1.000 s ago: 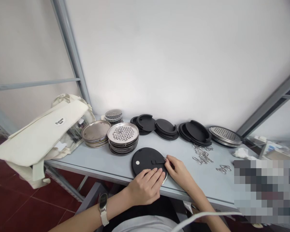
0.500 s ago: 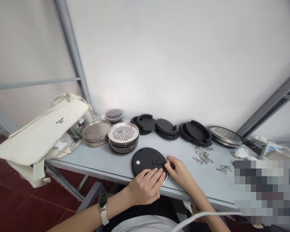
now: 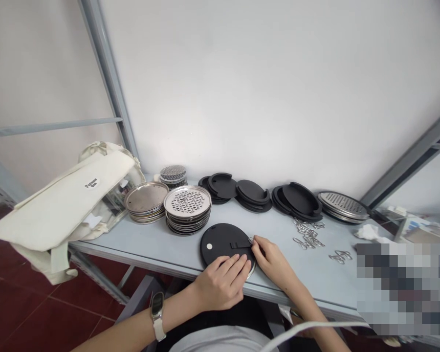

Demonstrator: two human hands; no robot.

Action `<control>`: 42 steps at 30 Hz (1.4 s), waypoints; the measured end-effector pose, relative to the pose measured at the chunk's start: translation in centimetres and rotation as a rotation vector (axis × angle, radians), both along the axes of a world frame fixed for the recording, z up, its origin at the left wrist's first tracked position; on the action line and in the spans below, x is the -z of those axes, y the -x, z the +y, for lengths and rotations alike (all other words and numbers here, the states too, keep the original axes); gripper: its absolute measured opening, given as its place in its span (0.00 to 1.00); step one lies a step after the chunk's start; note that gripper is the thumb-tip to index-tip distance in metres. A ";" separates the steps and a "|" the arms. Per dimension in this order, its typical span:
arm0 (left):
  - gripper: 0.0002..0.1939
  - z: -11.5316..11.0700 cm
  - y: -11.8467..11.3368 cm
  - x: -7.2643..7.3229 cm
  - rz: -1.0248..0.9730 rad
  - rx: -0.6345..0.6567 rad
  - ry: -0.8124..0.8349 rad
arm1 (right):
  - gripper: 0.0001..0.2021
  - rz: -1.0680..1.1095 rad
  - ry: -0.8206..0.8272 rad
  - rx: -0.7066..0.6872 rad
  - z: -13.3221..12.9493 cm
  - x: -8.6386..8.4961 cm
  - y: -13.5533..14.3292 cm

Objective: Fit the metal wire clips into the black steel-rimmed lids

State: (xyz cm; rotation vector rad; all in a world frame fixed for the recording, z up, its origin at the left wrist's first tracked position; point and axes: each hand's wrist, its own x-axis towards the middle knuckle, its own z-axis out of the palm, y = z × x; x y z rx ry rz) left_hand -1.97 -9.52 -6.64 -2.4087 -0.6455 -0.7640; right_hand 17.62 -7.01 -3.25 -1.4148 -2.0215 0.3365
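Observation:
A round black plastic disc point(image 3: 220, 240) with a pale round spot and a raised slot lies near the table's front edge, a silvery rim showing beneath its right side. Across its lower part rests my left hand point(image 3: 223, 281), fingers stretched out flat. My right hand point(image 3: 266, 254) pinches a small metal wire clip point(image 3: 251, 240) at the disc's right edge, by the end of the slot. The fingertips hide most of that clip. More wire clips point(image 3: 308, 235) are heaped to the right of my right hand.
A stack of metal grater plates point(image 3: 188, 201) and a stack of plain metal discs point(image 3: 147, 197) stand at left. Black lids point(image 3: 252, 192) line the back. Graters point(image 3: 343, 205) sit at back right. A cream bag point(image 3: 64, 200) overhangs the left end.
My right fingertips have shifted very slightly at the disc's edge. My left hand and the disc stay in place.

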 end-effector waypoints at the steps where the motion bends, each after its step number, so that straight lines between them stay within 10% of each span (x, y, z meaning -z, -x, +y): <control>1: 0.24 0.0 0.0 0.0 0.000 0.001 -0.002 | 0.12 -0.006 0.003 0.004 0.0 0.0 0.0; 42: 0.24 0.0 -0.1 0.0 -0.004 0.007 0.005 | 0.12 -0.061 -0.007 0.019 0.2 0.4 -0.1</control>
